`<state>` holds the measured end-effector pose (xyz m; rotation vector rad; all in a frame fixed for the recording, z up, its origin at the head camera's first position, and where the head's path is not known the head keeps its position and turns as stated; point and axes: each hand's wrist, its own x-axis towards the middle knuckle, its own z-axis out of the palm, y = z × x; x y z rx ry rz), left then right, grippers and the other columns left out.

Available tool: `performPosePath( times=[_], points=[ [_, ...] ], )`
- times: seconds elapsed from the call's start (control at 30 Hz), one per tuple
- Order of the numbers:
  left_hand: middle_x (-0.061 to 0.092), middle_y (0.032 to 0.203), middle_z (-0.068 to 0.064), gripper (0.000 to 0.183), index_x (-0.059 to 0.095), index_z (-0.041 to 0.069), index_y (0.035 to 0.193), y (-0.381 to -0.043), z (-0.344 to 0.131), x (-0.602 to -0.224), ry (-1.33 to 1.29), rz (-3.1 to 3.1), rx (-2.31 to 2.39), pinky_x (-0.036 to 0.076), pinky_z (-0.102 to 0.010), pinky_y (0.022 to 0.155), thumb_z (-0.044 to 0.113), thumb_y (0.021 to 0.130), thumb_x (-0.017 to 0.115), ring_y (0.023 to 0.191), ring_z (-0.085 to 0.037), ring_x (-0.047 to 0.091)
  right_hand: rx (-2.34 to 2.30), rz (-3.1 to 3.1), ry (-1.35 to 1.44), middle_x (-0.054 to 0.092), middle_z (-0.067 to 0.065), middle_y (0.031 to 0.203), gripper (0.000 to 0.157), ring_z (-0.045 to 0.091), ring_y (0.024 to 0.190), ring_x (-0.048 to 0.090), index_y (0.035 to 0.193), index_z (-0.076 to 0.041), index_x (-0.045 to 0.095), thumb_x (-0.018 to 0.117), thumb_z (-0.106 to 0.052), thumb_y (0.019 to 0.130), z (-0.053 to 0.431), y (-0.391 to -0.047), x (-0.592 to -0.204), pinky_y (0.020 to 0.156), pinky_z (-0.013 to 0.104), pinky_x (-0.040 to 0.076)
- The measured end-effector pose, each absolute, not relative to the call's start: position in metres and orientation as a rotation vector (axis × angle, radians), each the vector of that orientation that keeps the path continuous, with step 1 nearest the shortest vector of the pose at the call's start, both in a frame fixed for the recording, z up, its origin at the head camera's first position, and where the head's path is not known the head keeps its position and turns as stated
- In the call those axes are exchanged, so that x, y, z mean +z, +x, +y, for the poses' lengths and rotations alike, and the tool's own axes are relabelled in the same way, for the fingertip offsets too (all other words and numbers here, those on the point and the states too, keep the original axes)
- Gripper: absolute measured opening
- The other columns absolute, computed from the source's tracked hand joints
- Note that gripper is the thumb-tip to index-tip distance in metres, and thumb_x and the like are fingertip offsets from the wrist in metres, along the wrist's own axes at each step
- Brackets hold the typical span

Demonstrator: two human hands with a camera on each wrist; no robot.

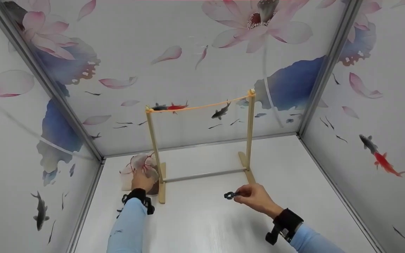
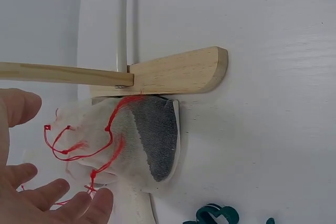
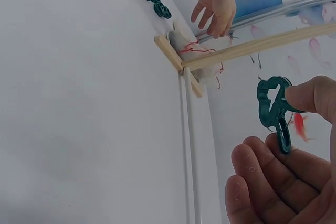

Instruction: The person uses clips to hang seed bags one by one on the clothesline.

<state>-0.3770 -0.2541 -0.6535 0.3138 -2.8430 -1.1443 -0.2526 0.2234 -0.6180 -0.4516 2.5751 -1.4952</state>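
Observation:
My right hand [image 1: 257, 198] pinches a dark green plastic spring clip [image 3: 273, 106] between thumb and fingers, held up in the air in front of the stand. My left hand [image 1: 142, 181] reaches over a pile of pale gauzy drawstring pouches [image 2: 121, 145] with red cords, at the stand's left foot. In the left wrist view its fingers are spread at the pouches' edge; whether they touch the cloth I cannot tell. One pouch has a dark grey area. Part of the pile is hidden by the hand in the head view.
A wooden stand has two posts [image 1: 250, 130], an orange cord [image 1: 206, 105] strung between their tops, and a white rod [image 1: 206, 174] joining its feet. More green clips [image 3: 156, 1] lie on the white table near the pouches. Panels [image 1: 188, 77] printed with flowers and fish surround the table.

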Motion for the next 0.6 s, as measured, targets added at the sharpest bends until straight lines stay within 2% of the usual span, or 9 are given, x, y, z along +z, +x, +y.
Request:
performPosePath(
  times=[0.2, 0.4, 0.5, 0.6],
  points=[
    [0.048, 0.165, -0.043, 0.089, 0.033, -0.012, 0.167, -0.388, -0.256, -0.659, 0.338, -2.929, -1.236, 0.042, -0.070, 0.127, 0.029, 0.097, 0.067, 0.151, -0.062, 0.051, -1.482, 2.574, -0.438, 0.085, 0.007, 0.100, 0.022, 0.009, 0.085, 0.073, 0.111, -0.007, 0.084, 0.084, -0.024, 0.097, 0.227, -0.252, -0.616, 0.078, 0.022, 0.057],
    [0.046, 0.166, -0.042, 0.090, 0.034, -0.015, 0.166, -0.391, -0.260, -0.669, 0.332, -2.986, -1.248, 0.039, -0.068, 0.131, 0.033, 0.098, 0.069, 0.155, -0.060, 0.048, -1.498, 2.524, -0.421, 0.084, 0.009, 0.099, 0.021, 0.008, 0.083, 0.072, 0.109, -0.005, 0.084, 0.084, -0.022, 0.097, 0.231, -0.248, -0.619, 0.076, 0.021, 0.057],
    [0.049, 0.164, -0.042, 0.087, 0.040, -0.015, 0.162, -0.395, -0.262, -0.675, 0.335, -2.959, -1.281, 0.038, -0.070, 0.130, 0.032, 0.096, 0.070, 0.154, -0.061, 0.048, -1.503, 2.510, -0.402, 0.084, 0.009, 0.099, 0.020, 0.009, 0.082, 0.072, 0.109, -0.005, 0.084, 0.085, -0.022, 0.097, 0.232, -0.245, -0.621, 0.076, 0.021, 0.056],
    [0.057, 0.157, -0.040, 0.076, 0.056, -0.010, 0.153, -0.412, -0.269, -0.696, 0.297, -2.955, -1.219, 0.039, -0.075, 0.125, 0.034, 0.092, 0.070, 0.145, -0.064, 0.054, -1.499, 2.511, -0.392, 0.084, 0.009, 0.099, 0.020, 0.009, 0.082, 0.072, 0.109, -0.006, 0.084, 0.085, -0.021, 0.097, 0.233, -0.243, -0.623, 0.076, 0.022, 0.056]
  ],
)
